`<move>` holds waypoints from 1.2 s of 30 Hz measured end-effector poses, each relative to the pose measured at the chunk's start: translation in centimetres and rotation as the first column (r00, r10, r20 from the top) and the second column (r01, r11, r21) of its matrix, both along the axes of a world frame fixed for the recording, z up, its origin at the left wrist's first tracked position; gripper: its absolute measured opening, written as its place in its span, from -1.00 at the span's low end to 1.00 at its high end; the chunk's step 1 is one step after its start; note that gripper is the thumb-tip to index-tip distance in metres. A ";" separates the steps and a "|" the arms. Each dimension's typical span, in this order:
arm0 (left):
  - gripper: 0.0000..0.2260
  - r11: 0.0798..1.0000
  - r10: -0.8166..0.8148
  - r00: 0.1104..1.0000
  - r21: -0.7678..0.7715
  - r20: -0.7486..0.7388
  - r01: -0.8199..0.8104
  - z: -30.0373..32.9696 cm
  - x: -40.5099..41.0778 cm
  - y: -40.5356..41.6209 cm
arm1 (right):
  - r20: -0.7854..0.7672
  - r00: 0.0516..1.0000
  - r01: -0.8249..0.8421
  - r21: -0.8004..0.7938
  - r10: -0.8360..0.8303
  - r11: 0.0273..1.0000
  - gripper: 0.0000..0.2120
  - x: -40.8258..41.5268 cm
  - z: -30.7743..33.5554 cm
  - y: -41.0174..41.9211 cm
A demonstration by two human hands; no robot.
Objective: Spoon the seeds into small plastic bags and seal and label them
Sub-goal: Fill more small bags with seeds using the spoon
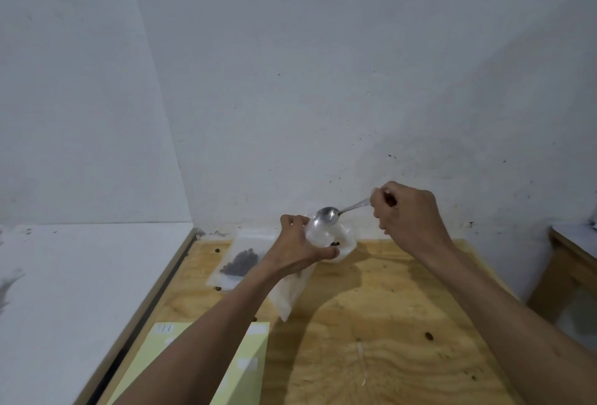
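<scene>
A white wall fills the upper frame; below it lies the plywood surface (387,307). My left hand (300,246) grips the open bag (290,291) at centre, fingers curled round its mouth. My right hand (407,214) pinches the spoon (328,215) handle, its bowl over the bag mouth and looking empty. I should keep the mouth wide and tip slowly over the cup (342,243). Seeds (240,262), dark and round, fill a flat bag at left.
</scene>
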State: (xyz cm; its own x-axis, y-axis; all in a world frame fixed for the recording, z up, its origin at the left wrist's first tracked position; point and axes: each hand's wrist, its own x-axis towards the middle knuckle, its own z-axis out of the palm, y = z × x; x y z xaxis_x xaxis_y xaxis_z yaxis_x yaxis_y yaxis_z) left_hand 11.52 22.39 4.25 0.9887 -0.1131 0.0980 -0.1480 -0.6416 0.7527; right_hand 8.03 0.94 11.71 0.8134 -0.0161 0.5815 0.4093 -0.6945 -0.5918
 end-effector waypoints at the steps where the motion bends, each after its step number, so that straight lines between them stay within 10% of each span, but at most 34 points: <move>1: -0.23 1.000 0.009 1.000 -0.002 -0.019 -0.009 -0.1 0.3 0.3 | 0.070 0.997 0.041 -0.044 -0.038 0.998 -0.68 0.3 -0.1 -0.1; 9: -0.55 0.999 0.013 0.974 -0.038 -0.225 -0.022 -0.3 2.0 1.0 | 0.061 0.984 0.175 -0.400 -0.165 0.900 -0.74 1.8 -5.7 1.3; 18: -0.54 0.998 -0.023 0.997 -0.056 -0.079 0.019 0.6 2.5 0.1 | -0.152 0.906 0.257 -0.545 -0.396 0.798 -0.91 1.9 -6.5 4.0; 36: -0.69 0.967 -0.243 0.970 -0.069 0.018 0.244 4.8 2.2 -3.4 | -0.623 0.684 0.493 0.011 -0.379 0.870 -0.63 4.8 -7.7 -0.1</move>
